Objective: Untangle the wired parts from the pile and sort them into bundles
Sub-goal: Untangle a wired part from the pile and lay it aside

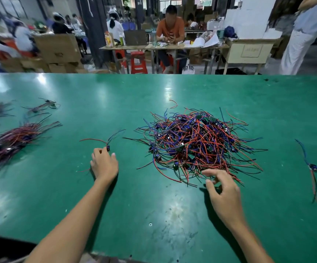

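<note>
Hands [104, 164] beside pile [197, 143] (unlabelled)

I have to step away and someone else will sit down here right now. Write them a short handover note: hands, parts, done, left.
Left hand: holds one wired part by its small module, left of the pile.
Right hand: fingers curled at the near edge of the tangled pile; whether it grips a wire cannot be told.
Done: a sorted bundle lies at the far left of the green table, smaller groups behind it.
Left: most of the pile, plus a loose part at the far right.
</note>
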Available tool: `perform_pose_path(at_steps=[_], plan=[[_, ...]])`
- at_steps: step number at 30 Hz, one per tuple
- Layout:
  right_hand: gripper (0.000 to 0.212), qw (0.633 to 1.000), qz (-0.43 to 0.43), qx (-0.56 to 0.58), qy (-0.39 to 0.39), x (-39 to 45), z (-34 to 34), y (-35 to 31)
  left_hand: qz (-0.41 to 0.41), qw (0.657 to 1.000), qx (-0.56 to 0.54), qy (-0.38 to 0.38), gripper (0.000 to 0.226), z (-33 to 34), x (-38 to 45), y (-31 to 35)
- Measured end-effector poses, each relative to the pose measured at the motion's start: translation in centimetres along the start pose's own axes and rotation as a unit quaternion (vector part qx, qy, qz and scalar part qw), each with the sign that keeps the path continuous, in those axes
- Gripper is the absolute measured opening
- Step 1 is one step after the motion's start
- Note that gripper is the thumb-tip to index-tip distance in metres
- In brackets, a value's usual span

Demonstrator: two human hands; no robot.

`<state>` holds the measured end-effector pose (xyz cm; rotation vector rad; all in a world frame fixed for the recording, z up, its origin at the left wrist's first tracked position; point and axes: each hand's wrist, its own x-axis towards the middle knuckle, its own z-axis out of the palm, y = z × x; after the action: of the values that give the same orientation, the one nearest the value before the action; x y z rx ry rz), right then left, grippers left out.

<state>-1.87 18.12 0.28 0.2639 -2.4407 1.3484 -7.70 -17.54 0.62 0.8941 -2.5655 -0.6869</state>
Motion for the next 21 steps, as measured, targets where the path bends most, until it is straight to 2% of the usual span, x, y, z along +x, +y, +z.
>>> perform_pose_path(at_steps=[2,4,6,7,10,13,17,19,21], plan=[[0.029,0.999,0.015,-0.020,-0.028,0.2,0.4,-0.1,0.019,0.998,0.037,0.043,0.039,0.5,-0.7,0.9],[0.027,0.999,0.029,-0.029,-0.033,0.3,0.6,0.0,0.107,0.991,0.011,0.078,0.036,0.8,-2.2,3.2],[0.025,0.998,0.028,-0.038,-0.035,0.3,0.5,0.1,0.208,0.978,-0.004,0.036,0.028,1.8,-4.5,5.6],[0.025,0.998,0.026,-0.043,-0.038,0.2,0.5,0.1,0.212,0.977,0.000,0.001,0.033,2.4,-5.8,6.7],[0.024,0.997,0.029,-0.046,-0.047,0.0,0.5,0.2,0.127,0.990,0.054,-0.042,0.044,3.9,-7.8,9.1],[0.027,0.998,0.020,-0.041,-0.041,-0.1,0.3,0.4,0.085,0.993,0.043,-0.065,0.036,4.0,-8.5,9.6],[0.029,0.999,0.014,-0.032,-0.029,0.0,0.3,0.4,0.052,0.989,-0.104,-0.093,0.023,2.8,-9.8,9.3],[0.030,0.999,0.006,-0.029,-0.022,0.1,0.3,0.3,0.054,0.960,-0.251,-0.109,0.013,1.8,-10.6,9.4],[0.028,1.000,-0.012,-0.025,-0.007,0.0,0.2,0.0,0.076,0.928,-0.350,-0.106,0.009,0.6,-11.7,10.0]])
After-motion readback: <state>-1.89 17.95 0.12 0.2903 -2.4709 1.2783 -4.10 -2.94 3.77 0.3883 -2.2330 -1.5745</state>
